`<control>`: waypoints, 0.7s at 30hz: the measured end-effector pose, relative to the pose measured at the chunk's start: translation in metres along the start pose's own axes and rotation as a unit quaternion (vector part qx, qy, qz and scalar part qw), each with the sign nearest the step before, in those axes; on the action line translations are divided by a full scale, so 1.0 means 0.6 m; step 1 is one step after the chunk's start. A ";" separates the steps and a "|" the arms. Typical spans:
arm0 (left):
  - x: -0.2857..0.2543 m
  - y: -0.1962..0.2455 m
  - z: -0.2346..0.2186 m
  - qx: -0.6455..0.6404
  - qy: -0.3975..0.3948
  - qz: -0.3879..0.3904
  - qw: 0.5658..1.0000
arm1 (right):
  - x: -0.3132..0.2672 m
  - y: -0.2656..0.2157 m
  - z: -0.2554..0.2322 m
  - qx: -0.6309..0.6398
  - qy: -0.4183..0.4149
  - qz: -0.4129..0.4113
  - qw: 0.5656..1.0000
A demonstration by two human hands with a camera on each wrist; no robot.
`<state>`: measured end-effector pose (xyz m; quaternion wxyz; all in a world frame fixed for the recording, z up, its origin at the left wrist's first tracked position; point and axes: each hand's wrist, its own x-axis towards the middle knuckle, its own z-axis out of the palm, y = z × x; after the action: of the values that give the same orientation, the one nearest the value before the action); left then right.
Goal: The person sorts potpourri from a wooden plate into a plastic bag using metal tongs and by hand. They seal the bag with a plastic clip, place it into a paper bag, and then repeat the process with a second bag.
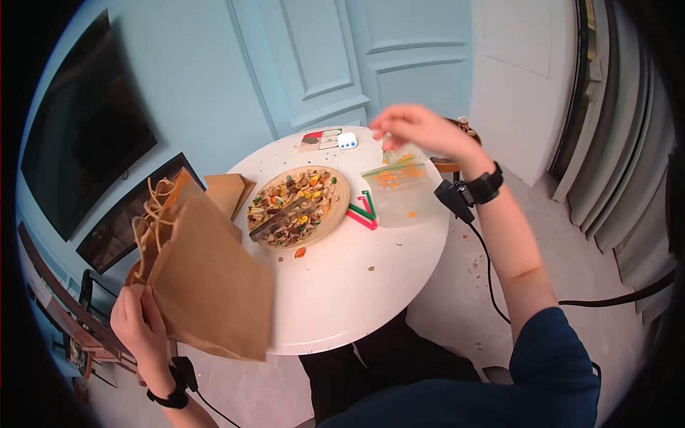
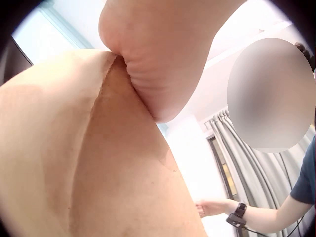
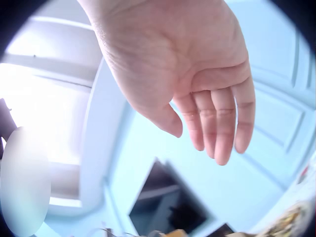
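Left hand pinching the brown paper bag by its top edge, right hand open and empty
That grip seemingly steadies the bag at the worktop's left side, near the plate

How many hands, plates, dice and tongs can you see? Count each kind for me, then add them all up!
Hands: 2, the left hand and the right hand
Round plate: 1
Die: 1
Tongs: 1 pair
Total: 5
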<state>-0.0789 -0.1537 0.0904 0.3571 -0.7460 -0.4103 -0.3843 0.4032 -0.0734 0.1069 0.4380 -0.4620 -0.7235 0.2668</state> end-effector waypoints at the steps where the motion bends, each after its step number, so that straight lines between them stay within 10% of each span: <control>1: 0.000 -0.009 0.012 0.020 0.016 0.005 1.000 | -0.001 0.046 -0.006 -0.028 0.012 0.061 0.998; 5: -0.003 -0.027 0.056 0.017 0.030 -0.004 0.999 | -0.049 0.185 -0.002 -0.415 -0.106 0.133 0.894; 21: -0.034 -0.017 0.113 0.048 0.059 0.017 0.997 | -0.086 0.261 0.023 -0.293 0.005 0.392 0.872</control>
<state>-0.0763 -0.0992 0.0441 0.4225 -0.7111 -0.3934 -0.4013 0.4691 -0.0522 -0.0437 0.1458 -0.8163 -0.5254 0.1905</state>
